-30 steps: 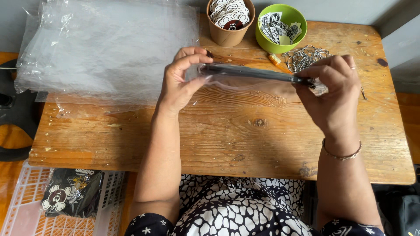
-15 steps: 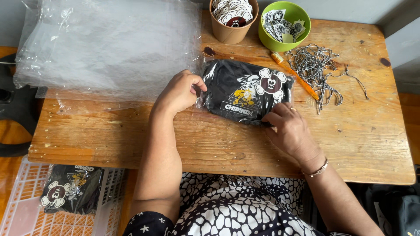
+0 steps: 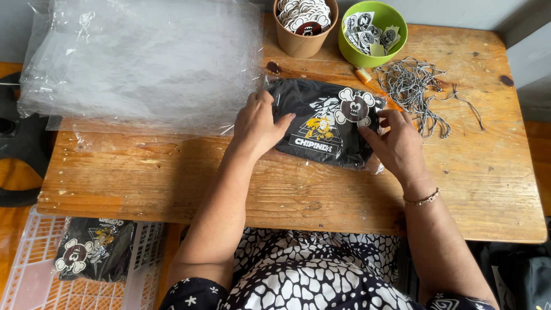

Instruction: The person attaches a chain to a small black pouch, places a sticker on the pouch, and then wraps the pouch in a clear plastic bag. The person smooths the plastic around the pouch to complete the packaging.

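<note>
- Resting flat on the wooden worktop, the bagged black garment sits just in front of you, a little right of centre, inside a clear plastic sleeve.
- Pressing with your left hand: fingers lie spread and flat on the packet's left edge, no pinch, palm down.
- Your right hand touches the packet's right edge, fingers loosely spread, tips on the plastic; cannot tell if anything is pinched under them.
- To do this well, I'd judge: keep both palms flat, smooth from the middle outward so trapped air leaves, keep the printed side up and the edges square before you let go.
- Stack of clear plastic bags covers the worktop's far left, slippery and loose; keep your elbow off it.
- White plastic crate stands on the floor at your lower left, with another bagged black garment in it.
- Tangle of grey cords lies far right, near your right hand but apart.
- Green bowl and brown paper cup of printed tags stand at the far edge, side by side.
- Orange pen-like tool lies between the bowl and the packet.
- Worktop wood is worn and scratched, with dark knots; the floor to the left looks orange.
</note>
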